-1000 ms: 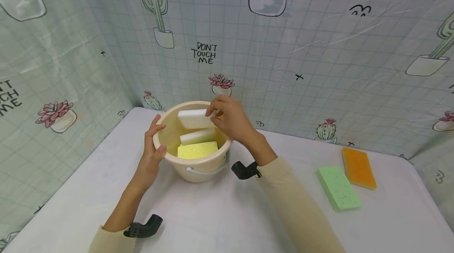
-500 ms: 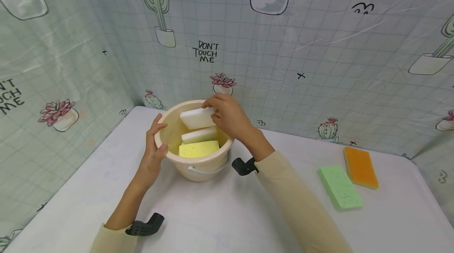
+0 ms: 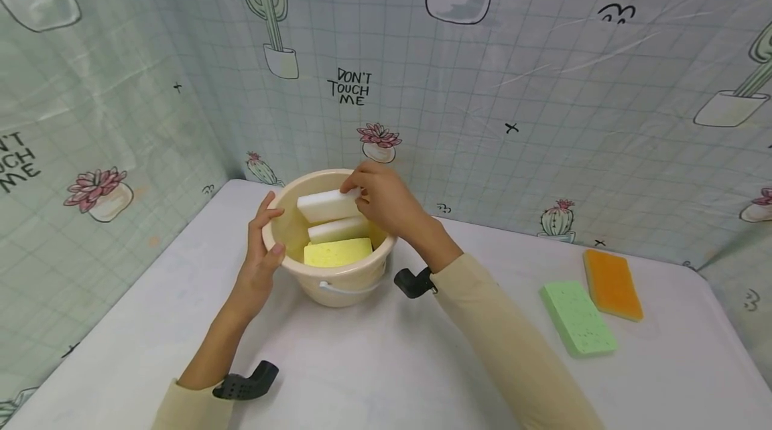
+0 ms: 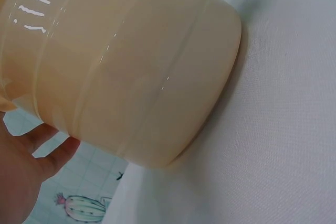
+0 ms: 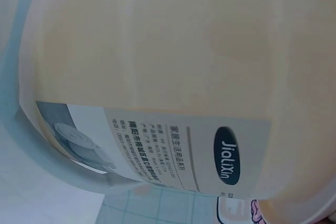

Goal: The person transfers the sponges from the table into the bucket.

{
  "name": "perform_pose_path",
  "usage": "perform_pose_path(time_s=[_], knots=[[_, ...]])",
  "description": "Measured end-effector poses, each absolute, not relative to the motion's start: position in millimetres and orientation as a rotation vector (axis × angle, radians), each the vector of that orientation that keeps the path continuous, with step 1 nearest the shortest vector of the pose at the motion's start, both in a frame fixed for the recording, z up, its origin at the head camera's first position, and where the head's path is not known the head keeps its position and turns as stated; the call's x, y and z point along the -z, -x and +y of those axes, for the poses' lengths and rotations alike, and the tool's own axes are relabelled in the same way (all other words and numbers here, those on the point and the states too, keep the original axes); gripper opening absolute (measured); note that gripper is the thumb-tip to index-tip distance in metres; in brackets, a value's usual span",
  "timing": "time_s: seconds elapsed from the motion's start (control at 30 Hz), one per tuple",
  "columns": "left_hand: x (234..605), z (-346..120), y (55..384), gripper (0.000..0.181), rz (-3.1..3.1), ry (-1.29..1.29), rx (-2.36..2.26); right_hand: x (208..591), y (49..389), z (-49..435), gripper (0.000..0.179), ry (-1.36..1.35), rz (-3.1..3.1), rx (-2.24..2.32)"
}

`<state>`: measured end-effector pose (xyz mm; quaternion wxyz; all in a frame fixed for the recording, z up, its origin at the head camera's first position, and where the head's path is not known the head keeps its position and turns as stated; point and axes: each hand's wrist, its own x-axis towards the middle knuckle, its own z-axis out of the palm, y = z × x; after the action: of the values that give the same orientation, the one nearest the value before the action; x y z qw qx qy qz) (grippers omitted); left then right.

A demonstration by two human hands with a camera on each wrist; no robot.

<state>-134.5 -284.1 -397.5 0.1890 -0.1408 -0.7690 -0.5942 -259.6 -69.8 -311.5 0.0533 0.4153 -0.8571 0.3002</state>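
Note:
A cream plastic bucket (image 3: 307, 286) stands on the table, its white handle (image 3: 350, 292) hanging down the front. My left hand (image 3: 256, 262) holds the bucket at its left rim, thumb and a finger laid over the edge. In the left wrist view, fingers (image 4: 60, 153) lie against the bucket's side. With fingers and thumb, my right hand (image 3: 389, 199) pinches the right end of a white sponge (image 3: 326, 205) inside the bucket, near the back wall. In front of it leans a second white sponge (image 3: 336, 230), and a yellow sponge (image 3: 338, 253) sits nearest the front.
On the right of the white table (image 3: 374, 363) lie a green sponge (image 3: 577, 319) and an orange sponge (image 3: 614, 284), side by side. A cactus-print curtain (image 3: 422, 95) rises behind the table. The right wrist view is filled by the bucket's wall and its label (image 5: 184, 156).
My right hand has lowered the white sponge a little and shifted it left, closer to the second white one. My left hand keeps its place on the rim.

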Motion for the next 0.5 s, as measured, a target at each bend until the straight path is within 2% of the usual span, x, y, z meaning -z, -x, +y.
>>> perform_pose_path(time_s=[0.23,0.5], knots=[[397.3,-284.0,134.3,0.052,-2.180,0.387,1.653,310.7,260.0,-71.2,0.028,-1.289,-2.643,-0.829],[396.9,-283.2,133.7,0.051,-2.176,0.392,1.656,311.4,258.2,-69.1,0.024,-1.265,-2.582,-0.971]])
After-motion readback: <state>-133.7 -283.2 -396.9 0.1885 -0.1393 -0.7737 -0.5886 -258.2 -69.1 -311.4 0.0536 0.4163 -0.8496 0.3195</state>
